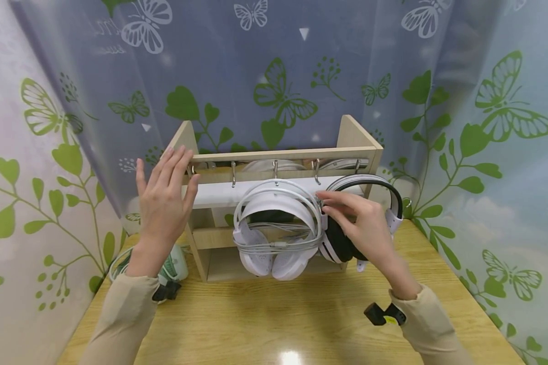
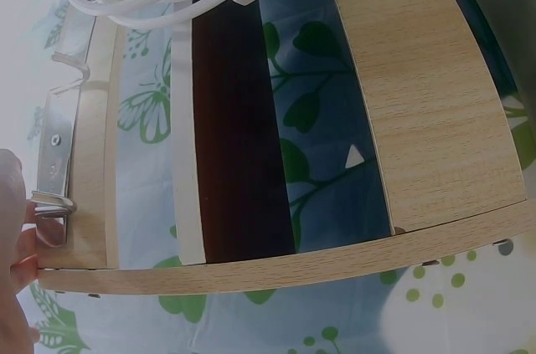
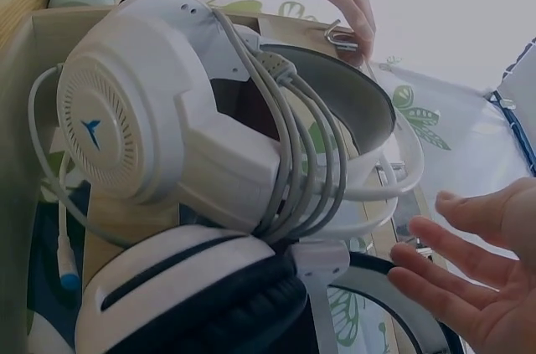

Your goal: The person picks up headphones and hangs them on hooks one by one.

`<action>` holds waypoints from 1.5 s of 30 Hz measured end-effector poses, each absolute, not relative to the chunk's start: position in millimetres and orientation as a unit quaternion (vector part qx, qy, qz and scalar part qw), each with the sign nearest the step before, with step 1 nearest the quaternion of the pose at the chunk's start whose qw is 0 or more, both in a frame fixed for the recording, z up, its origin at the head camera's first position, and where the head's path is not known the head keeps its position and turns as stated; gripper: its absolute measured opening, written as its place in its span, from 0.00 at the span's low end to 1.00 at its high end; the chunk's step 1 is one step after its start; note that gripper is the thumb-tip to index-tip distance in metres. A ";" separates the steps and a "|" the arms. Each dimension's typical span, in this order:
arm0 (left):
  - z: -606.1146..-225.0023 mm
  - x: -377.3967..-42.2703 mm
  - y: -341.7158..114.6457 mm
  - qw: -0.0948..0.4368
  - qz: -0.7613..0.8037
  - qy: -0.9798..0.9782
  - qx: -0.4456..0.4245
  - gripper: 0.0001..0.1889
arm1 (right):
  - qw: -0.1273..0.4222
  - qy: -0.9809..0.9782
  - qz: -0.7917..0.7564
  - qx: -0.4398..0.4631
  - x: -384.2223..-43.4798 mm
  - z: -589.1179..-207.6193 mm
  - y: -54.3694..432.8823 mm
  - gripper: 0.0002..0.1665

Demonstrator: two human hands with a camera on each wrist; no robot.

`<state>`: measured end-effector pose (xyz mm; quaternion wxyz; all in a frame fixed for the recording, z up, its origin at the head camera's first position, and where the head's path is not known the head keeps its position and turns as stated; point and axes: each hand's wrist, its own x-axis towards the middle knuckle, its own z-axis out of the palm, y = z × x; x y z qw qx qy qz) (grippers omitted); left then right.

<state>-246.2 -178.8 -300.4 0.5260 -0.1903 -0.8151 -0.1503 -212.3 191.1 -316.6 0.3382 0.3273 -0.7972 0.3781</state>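
My left hand (image 1: 164, 200) rests on the top left corner of a light wooden rack (image 1: 274, 154), its fingers straight along the edge. Metal hooks (image 1: 233, 174) line the rack's upper rail. White headphones (image 1: 292, 261) hang at the rack's middle with a grey cable wound around them. To their right hang black and white headphones (image 1: 335, 235), turned sideways. My right hand (image 1: 363, 220) is close in front of these two pairs. In the right wrist view its fingers (image 3: 444, 274) are extended and apart, beside the black headband, with nothing held between them.
A white and green object with a coiled cable (image 1: 175, 263) lies left of the rack. The rack stands on a wooden table (image 1: 255, 319). Patterned curtains (image 1: 228, 71) enclose the back and both sides.
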 end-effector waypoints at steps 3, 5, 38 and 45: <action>-300.3 -245.6 -178.9 0.526 -0.150 -0.815 -0.190 0.25 | 0.349 -0.783 0.386 0.340 -213.2 -314.6 194.3 0.23; -300.0 -245.6 -179.1 0.527 -0.151 -0.815 -0.189 0.25 | 0.363 -0.777 0.380 0.347 -214.0 -312.2 197.4 0.24; -299.5 -245.4 -180.3 0.521 -0.142 -0.820 -0.190 0.25 | 0.395 -0.859 0.139 0.294 -253.8 -276.3 244.2 0.37; -298.8 -244.9 -180.1 0.521 -0.143 -0.819 -0.191 0.26 | 0.389 -0.865 0.118 0.294 -263.0 -271.9 247.0 0.33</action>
